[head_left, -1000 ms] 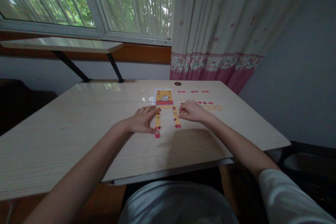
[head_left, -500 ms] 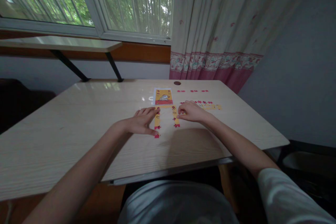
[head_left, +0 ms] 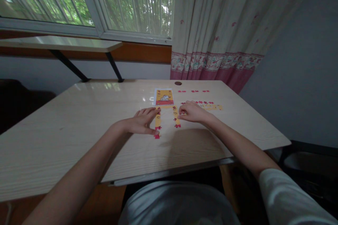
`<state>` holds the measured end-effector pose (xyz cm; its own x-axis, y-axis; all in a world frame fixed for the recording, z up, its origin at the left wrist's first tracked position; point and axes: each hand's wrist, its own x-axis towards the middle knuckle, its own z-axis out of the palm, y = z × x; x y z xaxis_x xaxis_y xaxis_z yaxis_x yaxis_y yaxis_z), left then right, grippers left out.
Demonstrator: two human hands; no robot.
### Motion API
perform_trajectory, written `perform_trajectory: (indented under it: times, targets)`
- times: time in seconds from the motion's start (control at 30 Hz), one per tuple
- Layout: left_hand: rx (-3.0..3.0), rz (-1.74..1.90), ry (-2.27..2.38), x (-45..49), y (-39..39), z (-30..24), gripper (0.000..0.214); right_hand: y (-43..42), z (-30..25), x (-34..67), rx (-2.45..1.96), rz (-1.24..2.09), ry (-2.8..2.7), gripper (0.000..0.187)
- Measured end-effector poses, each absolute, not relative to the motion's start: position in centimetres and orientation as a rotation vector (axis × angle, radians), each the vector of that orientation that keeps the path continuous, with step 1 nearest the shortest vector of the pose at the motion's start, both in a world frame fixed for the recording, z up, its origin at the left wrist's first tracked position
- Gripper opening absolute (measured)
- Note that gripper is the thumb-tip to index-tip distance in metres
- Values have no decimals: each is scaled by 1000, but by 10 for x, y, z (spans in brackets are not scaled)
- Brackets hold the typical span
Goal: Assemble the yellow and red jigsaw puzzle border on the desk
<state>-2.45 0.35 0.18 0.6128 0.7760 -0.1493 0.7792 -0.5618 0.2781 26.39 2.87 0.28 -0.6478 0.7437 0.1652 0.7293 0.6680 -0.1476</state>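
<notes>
A jigsaw frame of yellow and red pieces lies on the table, with a top strip, a left column (head_left: pixel 157 121) and a right column (head_left: pixel 175 113). My left hand (head_left: pixel 141 122) is spread over the left column, fingertips on its upper part. Its thumb touches a red puzzle piece (head_left: pixel 157 136) just below that column, with a small gap between them. Beside the right column, my right hand (head_left: pixel 194 111) has its fingers curled in; whether a piece is in them is hidden. Directly behind the frame lies a picture card (head_left: pixel 165 97) showing a white animal on yellow and red.
Red puzzle pieces (head_left: pixel 194 91) lie in a row at the back right. Closer, more red pieces (head_left: pixel 204 102) and yellow pieces (head_left: pixel 215 107) sit beyond my right hand. A raised shelf (head_left: pixel 87 44) stands at the table's back left, and a curtain (head_left: pixel 211 42) hangs behind.
</notes>
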Motion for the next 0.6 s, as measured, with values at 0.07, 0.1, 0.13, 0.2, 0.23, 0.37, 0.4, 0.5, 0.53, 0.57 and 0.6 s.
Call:
perform_trajectory:
  times: [0.07, 0.1, 0.13, 0.2, 0.23, 0.37, 0.4, 0.5, 0.53, 0.57, 0.6]
  targets:
    - [2523, -23, 1265, -25, 4, 2, 106, 28, 3, 264, -1193, 97, -2672, 23]
    - [2525, -23, 1260, -25, 4, 2, 106, 28, 3, 264, -1193, 94, -2673, 23]
    - [2531, -22, 1250, -25, 4, 2, 108, 28, 3, 264, -1192, 93, -2674, 23]
    - [2542, -31, 1231, -25, 4, 2, 111, 28, 3, 264, -1190, 91, -2681, 24]
    - [2545, -42, 1230, -24, 4, 3, 112, 28, 3, 264, -1188, 91, -2685, 24]
    - [2527, -61, 1257, -23, 3, 3, 115, 29, 3, 264, -1191, 97, -2680, 23]
    - [2523, -56, 1259, -23, 3, 4, 115, 29, 3, 264, -1195, 98, -2675, 23]
    - [2529, -43, 1246, -24, 3, 3, 112, 29, 3, 264, -1192, 98, -2673, 23]
    - [2533, -37, 1239, -24, 3, 3, 111, 29, 3, 264, -1191, 98, -2673, 23]
    - [2538, -29, 1232, -24, 3, 3, 110, 29, 3, 264, -1191, 98, -2674, 23]
    - [2542, -16, 1226, -25, 4, 3, 108, 28, 3, 264, -1189, 98, -2677, 23]
